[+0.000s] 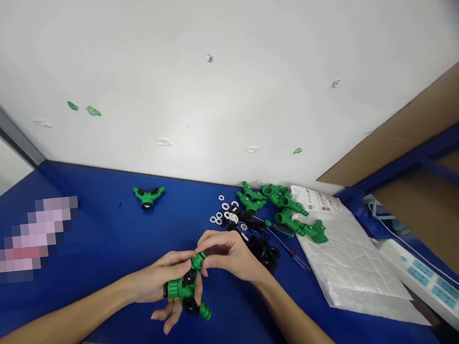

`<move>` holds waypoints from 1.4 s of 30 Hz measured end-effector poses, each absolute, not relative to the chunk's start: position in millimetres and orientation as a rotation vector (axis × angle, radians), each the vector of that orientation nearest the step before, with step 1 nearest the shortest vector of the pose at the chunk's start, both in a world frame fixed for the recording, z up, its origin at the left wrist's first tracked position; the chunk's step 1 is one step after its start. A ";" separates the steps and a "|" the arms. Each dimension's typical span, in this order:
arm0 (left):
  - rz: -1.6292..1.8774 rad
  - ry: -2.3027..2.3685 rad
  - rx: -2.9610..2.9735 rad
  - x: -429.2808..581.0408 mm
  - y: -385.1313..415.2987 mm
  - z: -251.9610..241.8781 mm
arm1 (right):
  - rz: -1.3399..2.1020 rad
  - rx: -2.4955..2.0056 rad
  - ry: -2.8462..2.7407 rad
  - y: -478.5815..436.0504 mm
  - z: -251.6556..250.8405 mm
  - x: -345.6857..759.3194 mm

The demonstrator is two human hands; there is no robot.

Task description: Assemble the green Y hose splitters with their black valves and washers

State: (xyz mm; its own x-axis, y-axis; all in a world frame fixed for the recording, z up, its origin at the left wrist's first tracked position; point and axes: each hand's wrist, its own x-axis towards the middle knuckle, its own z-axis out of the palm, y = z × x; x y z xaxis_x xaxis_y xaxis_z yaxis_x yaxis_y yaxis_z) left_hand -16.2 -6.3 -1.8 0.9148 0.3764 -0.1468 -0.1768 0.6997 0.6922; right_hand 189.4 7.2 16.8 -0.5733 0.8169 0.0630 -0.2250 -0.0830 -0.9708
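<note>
Where left hand point(153, 282) clasps green connector point(179, 289), part is hidden; right hand point(234, 254) pinches it.

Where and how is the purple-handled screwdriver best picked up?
Probably by the purple handle, from above on the near side: it is the thicker end and lies nearer the camera, while the thin shaft points away toward the green-handled screwdriver.
</note>
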 end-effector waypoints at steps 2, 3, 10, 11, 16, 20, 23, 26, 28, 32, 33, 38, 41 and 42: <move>0.311 0.276 0.732 -16.2 -6.2 -4.4 | 1.753 -0.713 -1.409 7.6 13.1 187.1; 0.319 0.276 0.736 -16.0 -5.9 -4.9 | 1.727 -0.747 -1.423 8.5 12.5 188.0; 0.723 0.450 0.745 -14.3 1.7 7.8 | 1.028 -1.297 -1.707 23.4 34.3 250.1; 0.762 0.474 0.730 -14.1 2.9 8.9 | 0.917 -1.396 -1.767 24.3 36.7 260.5; 0.840 0.617 0.676 -11.9 4.7 8.0 | 0.557 -1.557 -2.274 20.5 30.9 267.4; 0.817 0.647 0.661 -10.0 3.2 9.2 | 0.225 -1.581 -2.516 19.8 20.0 240.8; 0.822 0.642 0.648 -10.1 2.3 10.1 | 0.138 -1.577 -2.582 22.6 16.8 230.6; 0.823 0.649 0.642 -10.2 2.4 9.0 | 0.130 -1.563 -2.571 23.9 16.1 229.6; 0.810 0.641 0.644 -9.9 2.5 7.7 | 0.150 -1.538 -2.557 24.6 15.7 230.2; 0.821 0.575 0.659 -9.7 1.8 5.2 | 0.291 -1.446 -2.513 26.0 14.2 228.6; 0.837 0.559 0.661 -9.8 1.4 4.7 | 0.331 -1.426 -2.493 25.7 13.7 227.2; 0.891 0.575 0.657 -10.8 0.5 3.2 | 0.607 -1.313 -2.157 18.6 9.2 213.6; 0.897 0.625 0.675 -11.2 0.1 3.4 | 0.892 -1.206 -1.725 14.9 3.9 203.4; 0.905 0.637 0.687 -11.1 -0.2 3.6 | 0.966 -1.182 -1.627 14.3 1.9 200.3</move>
